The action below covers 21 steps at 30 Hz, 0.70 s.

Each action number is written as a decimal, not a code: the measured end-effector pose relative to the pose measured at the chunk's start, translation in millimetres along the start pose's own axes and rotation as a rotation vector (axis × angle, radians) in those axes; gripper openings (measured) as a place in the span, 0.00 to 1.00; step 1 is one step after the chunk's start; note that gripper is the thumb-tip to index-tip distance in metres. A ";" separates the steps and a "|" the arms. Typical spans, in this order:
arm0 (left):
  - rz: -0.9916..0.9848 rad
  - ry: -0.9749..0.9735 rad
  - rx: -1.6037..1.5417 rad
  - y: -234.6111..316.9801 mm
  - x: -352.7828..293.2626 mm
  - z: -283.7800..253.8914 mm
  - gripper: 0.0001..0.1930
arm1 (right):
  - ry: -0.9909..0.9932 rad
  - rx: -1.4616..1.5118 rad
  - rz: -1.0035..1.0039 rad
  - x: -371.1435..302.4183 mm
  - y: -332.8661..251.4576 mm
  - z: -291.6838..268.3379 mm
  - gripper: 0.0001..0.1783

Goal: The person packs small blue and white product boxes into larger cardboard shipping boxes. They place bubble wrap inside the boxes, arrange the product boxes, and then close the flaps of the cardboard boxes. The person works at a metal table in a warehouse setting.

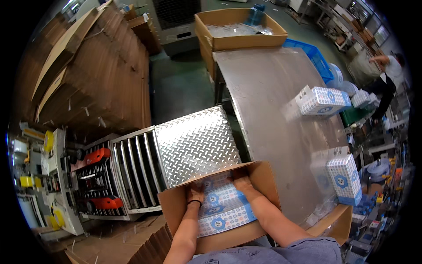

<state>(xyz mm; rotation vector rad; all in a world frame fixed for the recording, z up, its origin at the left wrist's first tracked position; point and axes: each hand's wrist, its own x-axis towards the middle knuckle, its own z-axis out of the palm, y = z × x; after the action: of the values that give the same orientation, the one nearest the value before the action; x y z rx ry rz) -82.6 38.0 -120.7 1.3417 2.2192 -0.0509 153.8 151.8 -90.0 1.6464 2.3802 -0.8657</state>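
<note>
The patterned boxes [218, 212], white with blue, lie packed close together inside an open cardboard carton [269, 178] at the near side of the scene, just beyond the person's body. The left hand [194, 192] is down inside the carton at the far left of the boxes, and the right hand [240, 181] is at their far right. The fingertips of both are hidden, so I cannot tell how far the fingers are closed, or whether they grip a box or only press on it. Each box looks like thin printed card, so probably fairly light, stiff along its edges but easily dented in mid-panel, and a little slippery on its smooth faces. Opposite sides near the corners would be the safest hold, with flat palms and an even squeeze. Two similar boxes, a far one [324, 101] and a nearer one [344, 179], are on the steel table [281, 132] to the right.
</note>
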 end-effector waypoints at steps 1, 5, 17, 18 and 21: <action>-0.053 -0.027 0.050 7.3 2.5 -6.2 0.34 | -0.020 0.044 0.066 4.3 2.4 1.3 0.40; 0.387 -0.011 0.227 51.9 19.1 12.5 0.30 | -0.038 0.028 0.278 5.3 53.5 -8.3 0.26; 0.270 -0.317 -0.073 42.8 24.0 -13.4 0.21 | 1.058 0.347 0.427 -322.8 134.7 -213.8 0.14; 0.286 -0.301 -0.065 44.0 19.4 -27.5 0.21 | 1.122 0.270 0.571 -354.7 178.3 -196.0 0.17; 0.212 -0.471 -0.406 47.6 4.7 -47.9 0.13 | 0.945 0.173 0.960 -426.4 271.5 -151.7 0.24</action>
<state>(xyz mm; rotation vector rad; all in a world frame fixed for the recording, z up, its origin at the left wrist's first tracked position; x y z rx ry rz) -65.2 80.1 -70.6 1.1817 1.5849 0.1407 599.2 -53.8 104.6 3.2992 1.3667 -0.0767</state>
